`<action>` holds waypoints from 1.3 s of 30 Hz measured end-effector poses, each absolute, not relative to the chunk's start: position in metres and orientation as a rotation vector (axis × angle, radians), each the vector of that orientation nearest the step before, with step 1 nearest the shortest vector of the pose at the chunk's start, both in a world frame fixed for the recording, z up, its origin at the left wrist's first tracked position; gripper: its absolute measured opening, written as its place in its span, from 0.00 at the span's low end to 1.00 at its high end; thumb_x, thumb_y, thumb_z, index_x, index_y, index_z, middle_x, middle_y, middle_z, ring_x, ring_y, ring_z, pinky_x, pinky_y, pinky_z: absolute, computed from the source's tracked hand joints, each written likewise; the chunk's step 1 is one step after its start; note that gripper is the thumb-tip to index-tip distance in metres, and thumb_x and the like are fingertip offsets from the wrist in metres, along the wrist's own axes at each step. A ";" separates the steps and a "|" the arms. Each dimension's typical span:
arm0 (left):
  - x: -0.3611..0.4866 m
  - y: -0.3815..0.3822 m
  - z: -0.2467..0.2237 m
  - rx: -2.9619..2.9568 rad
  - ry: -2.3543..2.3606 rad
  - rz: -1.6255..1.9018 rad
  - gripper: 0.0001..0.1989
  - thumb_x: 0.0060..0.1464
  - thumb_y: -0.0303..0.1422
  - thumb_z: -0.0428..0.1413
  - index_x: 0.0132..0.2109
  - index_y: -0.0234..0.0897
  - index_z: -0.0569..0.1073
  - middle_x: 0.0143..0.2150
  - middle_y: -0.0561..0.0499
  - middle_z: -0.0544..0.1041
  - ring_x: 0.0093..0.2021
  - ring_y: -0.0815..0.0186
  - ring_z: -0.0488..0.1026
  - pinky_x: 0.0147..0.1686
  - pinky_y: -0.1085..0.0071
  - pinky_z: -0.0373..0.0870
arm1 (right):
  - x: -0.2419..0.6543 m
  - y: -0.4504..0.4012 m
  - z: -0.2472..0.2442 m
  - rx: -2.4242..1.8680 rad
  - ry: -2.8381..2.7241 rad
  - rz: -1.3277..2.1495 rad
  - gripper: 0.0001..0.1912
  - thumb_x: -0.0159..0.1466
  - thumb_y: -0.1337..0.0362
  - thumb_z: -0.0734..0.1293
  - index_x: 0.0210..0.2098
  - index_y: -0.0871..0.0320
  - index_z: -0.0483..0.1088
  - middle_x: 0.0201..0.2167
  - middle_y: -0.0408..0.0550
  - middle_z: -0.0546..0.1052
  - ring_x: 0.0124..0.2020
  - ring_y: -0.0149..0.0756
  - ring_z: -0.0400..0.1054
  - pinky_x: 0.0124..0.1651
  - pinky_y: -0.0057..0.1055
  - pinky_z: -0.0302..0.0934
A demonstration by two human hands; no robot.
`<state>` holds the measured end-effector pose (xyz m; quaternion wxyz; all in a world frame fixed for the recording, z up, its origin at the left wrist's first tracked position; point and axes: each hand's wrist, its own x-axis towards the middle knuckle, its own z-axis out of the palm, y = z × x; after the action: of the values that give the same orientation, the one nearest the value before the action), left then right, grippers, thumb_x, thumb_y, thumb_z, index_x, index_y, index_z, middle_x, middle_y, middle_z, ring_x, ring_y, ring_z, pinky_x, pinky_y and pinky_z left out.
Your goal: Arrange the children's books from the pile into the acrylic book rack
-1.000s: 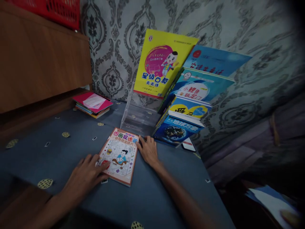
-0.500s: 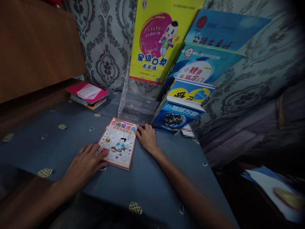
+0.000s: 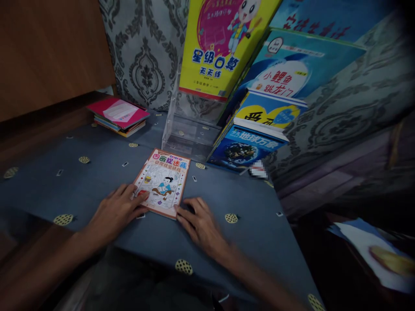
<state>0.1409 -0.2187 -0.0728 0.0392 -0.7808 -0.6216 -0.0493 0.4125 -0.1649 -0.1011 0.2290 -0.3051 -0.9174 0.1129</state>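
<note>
A thin picture book (image 3: 162,185) with an orange border and a seated cartoon figure on its cover lies closed on the blue-grey tablecloth (image 3: 106,190). My left hand (image 3: 116,211) rests at its lower left edge, fingers stretched out; the index finger reaches over the cover and the thumb lies by the bottom edge. At the lower right corner is my right hand (image 3: 202,226), with thumb and index finger close together on that corner. The underside of the corner is hidden. My other right fingers are bent, off the book.
Behind the book stands a clear plastic rack (image 3: 191,144). Upright books, including a yellow one (image 3: 207,73) and a blue one (image 3: 243,149), fill it. A small stack of books (image 3: 118,114) lies at the back left, near a wooden panel (image 3: 55,56). Papers (image 3: 369,250) lie beyond the table's right edge.
My right hand has slid from the book's upper right edge down to its lower right corner. My left hand stays at the left edge. The view has shifted slightly.
</note>
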 end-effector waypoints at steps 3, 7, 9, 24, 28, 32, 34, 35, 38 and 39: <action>0.141 -0.219 -0.073 -2.385 -1.892 -0.122 0.16 0.64 0.40 0.56 0.57 0.44 0.75 0.50 0.44 0.76 0.50 0.52 0.72 0.43 0.59 0.75 | 0.414 -0.180 -0.098 -0.758 -2.561 0.321 0.15 0.72 0.63 0.62 0.55 0.58 0.73 0.47 0.57 0.75 0.47 0.45 0.67 0.47 0.43 0.70; 0.139 -0.219 -0.073 -2.388 -1.854 -0.124 0.16 0.65 0.40 0.56 0.56 0.42 0.75 0.50 0.43 0.76 0.50 0.52 0.71 0.46 0.58 0.73 | 0.414 -0.183 -0.098 -0.692 -2.574 0.280 0.15 0.73 0.64 0.62 0.55 0.58 0.73 0.45 0.56 0.76 0.45 0.44 0.67 0.45 0.43 0.70; 0.141 -0.220 -0.075 -2.401 -1.806 -0.129 0.16 0.65 0.38 0.55 0.57 0.41 0.75 0.51 0.43 0.76 0.50 0.52 0.71 0.49 0.56 0.72 | 0.414 -0.182 -0.098 -0.680 -2.565 0.273 0.15 0.73 0.65 0.61 0.55 0.59 0.73 0.45 0.56 0.76 0.45 0.43 0.67 0.45 0.43 0.70; 0.182 -0.231 -0.093 -2.702 -1.462 -0.225 0.27 0.60 0.21 0.53 0.64 0.44 0.66 0.58 0.43 0.71 0.59 0.54 0.68 0.58 0.56 0.69 | 0.418 -0.184 -0.095 -0.660 -2.558 0.301 0.14 0.72 0.66 0.61 0.51 0.56 0.76 0.43 0.54 0.78 0.45 0.42 0.68 0.46 0.42 0.68; 0.184 -0.227 -0.096 -2.701 -1.445 -0.274 0.21 0.62 0.25 0.54 0.61 0.43 0.69 0.58 0.43 0.72 0.60 0.53 0.68 0.58 0.52 0.68 | 0.419 -0.183 -0.093 -0.675 -2.498 0.426 0.13 0.71 0.67 0.62 0.49 0.55 0.77 0.43 0.53 0.78 0.44 0.42 0.68 0.46 0.43 0.68; 0.190 -0.221 -0.096 -2.734 -1.415 -0.283 0.14 0.64 0.27 0.54 0.55 0.41 0.71 0.58 0.43 0.74 0.61 0.55 0.69 0.59 0.54 0.66 | 0.419 -0.174 -0.089 -0.715 -2.411 0.685 0.11 0.70 0.67 0.63 0.42 0.55 0.79 0.45 0.53 0.77 0.47 0.41 0.70 0.49 0.42 0.69; 0.192 -0.217 -0.095 -2.744 -1.414 -0.252 0.13 0.64 0.27 0.54 0.54 0.39 0.71 0.56 0.43 0.75 0.59 0.56 0.71 0.58 0.56 0.67 | 0.417 -0.164 -0.088 -0.735 -2.374 0.766 0.11 0.69 0.66 0.64 0.37 0.56 0.80 0.49 0.53 0.77 0.50 0.42 0.70 0.52 0.43 0.69; 0.193 -0.215 -0.094 -2.743 -1.409 -0.232 0.13 0.64 0.28 0.54 0.55 0.39 0.70 0.55 0.43 0.75 0.57 0.57 0.72 0.57 0.57 0.68 | 0.416 -0.159 -0.089 -0.737 -2.347 0.793 0.11 0.69 0.66 0.64 0.36 0.56 0.79 0.50 0.54 0.77 0.52 0.42 0.70 0.54 0.44 0.68; 0.194 -0.210 -0.093 -2.718 -1.362 -0.183 0.14 0.67 0.29 0.50 0.57 0.37 0.69 0.52 0.43 0.77 0.54 0.58 0.74 0.55 0.59 0.69 | 0.410 -0.144 -0.094 -0.740 -2.215 0.915 0.11 0.70 0.64 0.63 0.40 0.55 0.78 0.49 0.53 0.79 0.53 0.42 0.71 0.57 0.45 0.67; 0.194 -0.209 -0.093 -2.715 -1.340 -0.161 0.14 0.67 0.28 0.50 0.58 0.36 0.69 0.52 0.43 0.77 0.54 0.58 0.74 0.54 0.59 0.69 | 0.408 -0.141 -0.096 -0.750 -2.160 0.966 0.11 0.70 0.64 0.63 0.43 0.55 0.78 0.47 0.53 0.80 0.52 0.42 0.72 0.56 0.44 0.67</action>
<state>0.1936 -0.2094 -0.0931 0.0550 -0.8941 -0.4413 -0.0532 0.4084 -0.1406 -0.0958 0.3238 -0.2859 -0.8233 0.3682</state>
